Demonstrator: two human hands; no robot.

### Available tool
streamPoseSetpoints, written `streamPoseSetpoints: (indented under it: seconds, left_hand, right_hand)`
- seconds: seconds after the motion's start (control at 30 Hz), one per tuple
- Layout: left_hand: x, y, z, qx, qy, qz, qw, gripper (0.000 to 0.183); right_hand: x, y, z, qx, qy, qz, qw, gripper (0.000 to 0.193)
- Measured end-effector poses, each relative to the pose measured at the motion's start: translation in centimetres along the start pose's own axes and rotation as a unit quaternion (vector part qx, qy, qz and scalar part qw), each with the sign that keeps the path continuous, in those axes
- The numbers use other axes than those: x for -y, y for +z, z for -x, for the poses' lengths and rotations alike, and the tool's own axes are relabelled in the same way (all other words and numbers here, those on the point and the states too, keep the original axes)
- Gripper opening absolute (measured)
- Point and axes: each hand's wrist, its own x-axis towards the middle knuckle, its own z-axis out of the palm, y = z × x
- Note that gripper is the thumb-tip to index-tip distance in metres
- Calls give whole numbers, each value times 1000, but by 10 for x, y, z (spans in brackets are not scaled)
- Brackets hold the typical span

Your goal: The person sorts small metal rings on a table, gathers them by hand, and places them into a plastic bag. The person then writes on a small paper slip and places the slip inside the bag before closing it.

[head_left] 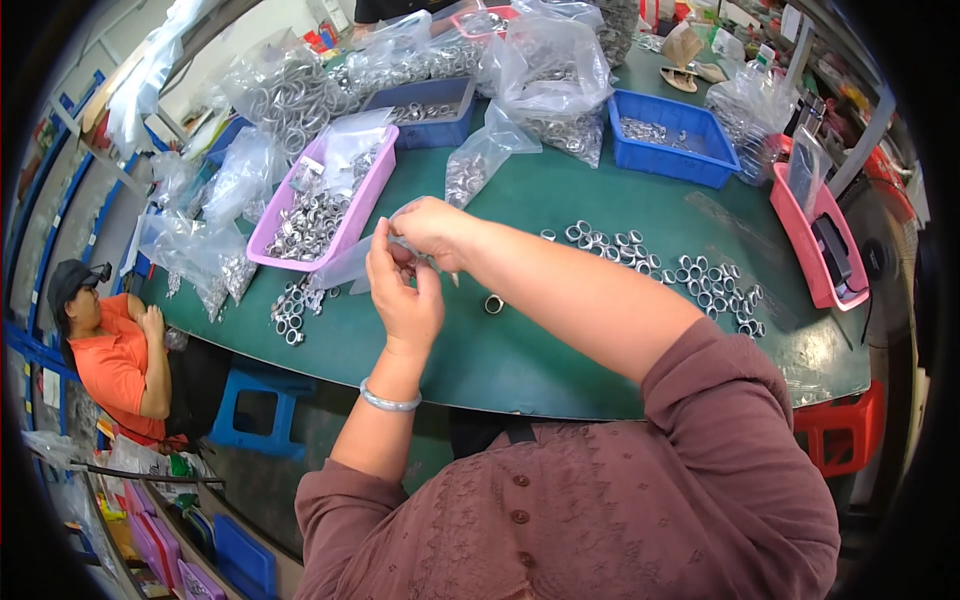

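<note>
My left hand [405, 300] and my right hand [435, 232] meet above the near side of the table, beside a pink tray. Both are closed at a clear plastic bag [345, 268], which sticks out to the left of my fingers. What lies between the fingertips is partly hidden. The pink tray [263, 232] holds many metal rings and some plastic bags. Just below it lies a small heap of metal rings [292, 308]. A single ring [493, 304] sits to the right of my left hand. Under and beyond my right forearm, many loose rings [705, 280] are spread out.
On the green table [560, 365] stand two blue trays [672, 148] with metal parts, and a red-pink basket [815, 240] at the right. Bags of metal rings [290, 95] crowd the back. A person in orange [120, 350] sits at the left, near a blue stool [258, 408].
</note>
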Motion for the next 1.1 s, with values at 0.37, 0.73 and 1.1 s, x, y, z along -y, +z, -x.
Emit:
streamPoseSetpoints:
  seconds: [0.37, 0.73, 1.1]
  left_hand:
    - [6, -11, -13, 9, -62, 86, 994, 48]
    - [-3, -8, 14, 69, -16, -13, 997, 43]
    - [-40, 11, 8, 148, 52, 61, 986, 36]
  right_hand:
    - [-19, -83, 22, -21, -250, 586, 771, 47]
    - [-80, -136, 57, -12, -379, 723, 578, 23]
    - [-76, -175, 146, 22, -265, 761, 591, 80]
